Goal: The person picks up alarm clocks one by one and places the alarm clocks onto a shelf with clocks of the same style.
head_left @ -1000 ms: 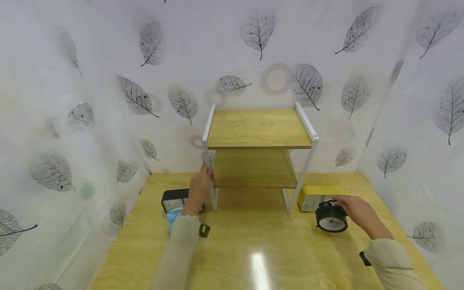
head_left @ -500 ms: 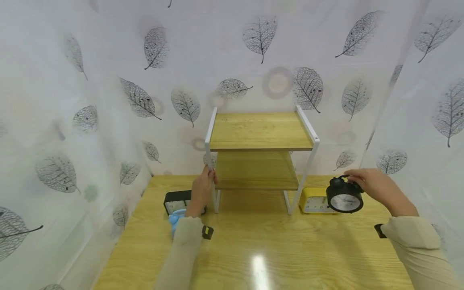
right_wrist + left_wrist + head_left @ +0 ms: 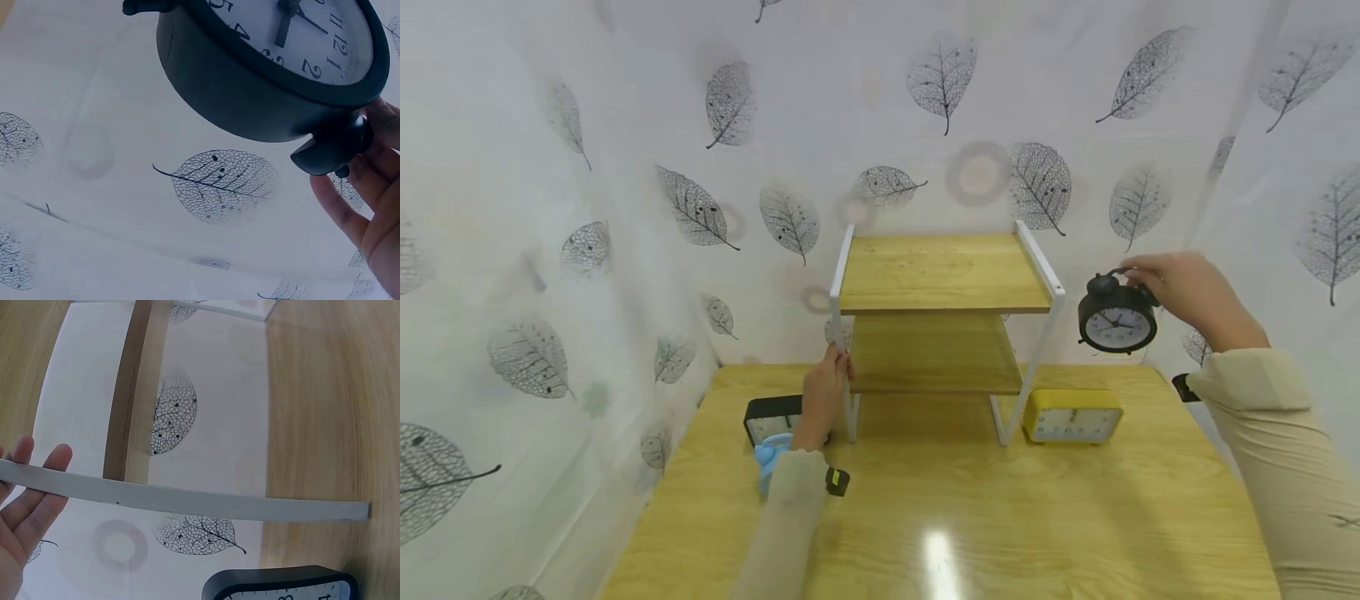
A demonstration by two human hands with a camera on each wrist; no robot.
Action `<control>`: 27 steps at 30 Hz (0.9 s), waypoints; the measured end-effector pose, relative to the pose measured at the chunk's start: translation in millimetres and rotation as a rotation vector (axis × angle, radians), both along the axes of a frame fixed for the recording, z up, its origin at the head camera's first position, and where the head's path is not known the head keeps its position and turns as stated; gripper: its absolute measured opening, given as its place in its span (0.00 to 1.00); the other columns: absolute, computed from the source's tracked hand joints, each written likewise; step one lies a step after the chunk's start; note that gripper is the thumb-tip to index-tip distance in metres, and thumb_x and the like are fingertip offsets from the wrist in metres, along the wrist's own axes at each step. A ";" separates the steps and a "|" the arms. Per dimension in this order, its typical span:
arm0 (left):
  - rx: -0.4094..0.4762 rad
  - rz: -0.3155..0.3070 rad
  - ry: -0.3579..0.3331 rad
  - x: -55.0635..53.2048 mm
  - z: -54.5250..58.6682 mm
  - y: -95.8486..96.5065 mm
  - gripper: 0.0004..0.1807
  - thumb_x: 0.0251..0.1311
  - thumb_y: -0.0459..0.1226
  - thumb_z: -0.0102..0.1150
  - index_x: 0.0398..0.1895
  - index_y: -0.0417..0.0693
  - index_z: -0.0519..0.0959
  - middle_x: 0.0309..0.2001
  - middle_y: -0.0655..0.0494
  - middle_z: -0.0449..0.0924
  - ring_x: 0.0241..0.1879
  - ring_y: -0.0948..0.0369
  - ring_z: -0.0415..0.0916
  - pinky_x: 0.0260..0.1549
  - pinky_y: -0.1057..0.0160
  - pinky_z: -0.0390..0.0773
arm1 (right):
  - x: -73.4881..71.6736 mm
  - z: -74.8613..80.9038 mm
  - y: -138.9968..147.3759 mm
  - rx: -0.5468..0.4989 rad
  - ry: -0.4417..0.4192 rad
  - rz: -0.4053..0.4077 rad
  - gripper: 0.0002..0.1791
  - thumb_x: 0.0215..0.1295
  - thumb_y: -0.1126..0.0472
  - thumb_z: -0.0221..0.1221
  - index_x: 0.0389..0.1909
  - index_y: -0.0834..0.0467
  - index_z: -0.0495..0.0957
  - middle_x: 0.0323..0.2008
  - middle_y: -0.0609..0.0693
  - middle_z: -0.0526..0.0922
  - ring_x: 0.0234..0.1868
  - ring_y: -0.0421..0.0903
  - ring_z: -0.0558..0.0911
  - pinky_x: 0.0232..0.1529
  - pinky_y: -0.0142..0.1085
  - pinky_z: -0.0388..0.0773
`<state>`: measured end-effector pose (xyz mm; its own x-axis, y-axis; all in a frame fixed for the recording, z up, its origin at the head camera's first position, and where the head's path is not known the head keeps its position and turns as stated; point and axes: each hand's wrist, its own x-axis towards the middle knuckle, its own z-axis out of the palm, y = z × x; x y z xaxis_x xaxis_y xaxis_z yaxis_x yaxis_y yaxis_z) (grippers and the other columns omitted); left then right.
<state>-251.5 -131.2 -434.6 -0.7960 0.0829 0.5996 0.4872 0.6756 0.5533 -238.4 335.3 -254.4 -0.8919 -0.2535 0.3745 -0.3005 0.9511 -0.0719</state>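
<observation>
Raised since earlier, the round black clock hangs right of the shelf, held at its top by the right grip; the left grip holds the shelf's left post.

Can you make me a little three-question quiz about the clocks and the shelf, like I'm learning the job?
1. Which hand is holding up the round black clock?
2. True or false: the yellow clock stands on the table, to the right of the shelf.
3. Fill in the blank (it starts with f): the left hand holds the shelf by its white ____.

Key:
1. The right hand.
2. True.
3. Frame.
</observation>
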 end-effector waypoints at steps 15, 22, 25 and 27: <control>0.017 0.026 -0.008 4.4 3.9 2.8 0.09 0.69 0.36 0.45 0.31 0.43 0.70 0.22 0.52 0.78 0.17 0.59 0.69 0.18 0.62 0.70 | -49.0 80.5 -25.6 -0.056 0.123 -0.008 0.15 0.70 0.66 0.47 0.51 0.66 0.77 0.39 0.68 0.83 0.43 0.66 0.79 0.45 0.57 0.72; 0.010 0.033 -0.019 3.4 2.8 3.3 0.10 0.71 0.36 0.43 0.31 0.42 0.70 0.22 0.51 0.78 0.17 0.57 0.72 0.17 0.61 0.71 | -59.2 107.6 -59.7 -0.090 0.035 0.008 0.18 0.73 0.63 0.45 0.57 0.64 0.73 0.44 0.67 0.82 0.42 0.61 0.79 0.41 0.49 0.75; 0.002 0.032 -0.023 3.7 3.0 3.1 0.11 0.71 0.36 0.42 0.32 0.41 0.70 0.22 0.51 0.79 0.17 0.56 0.72 0.17 0.61 0.71 | -61.4 115.3 -84.0 -0.097 0.022 0.029 0.18 0.72 0.62 0.45 0.57 0.63 0.74 0.44 0.65 0.83 0.33 0.52 0.80 0.33 0.36 0.73; -0.004 0.034 -0.026 4.0 2.9 3.5 0.11 0.71 0.37 0.41 0.32 0.41 0.70 0.23 0.50 0.79 0.17 0.56 0.73 0.17 0.61 0.71 | -63.2 117.8 -100.5 -0.129 0.010 0.052 0.18 0.72 0.62 0.46 0.57 0.63 0.74 0.45 0.65 0.82 0.35 0.52 0.80 0.34 0.36 0.76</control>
<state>-247.5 -127.7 -431.7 -0.8136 0.0581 0.5785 0.4495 0.6940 0.5625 -301.6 234.7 -136.6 -0.8751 -0.2483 0.4154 -0.3503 0.9173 -0.1896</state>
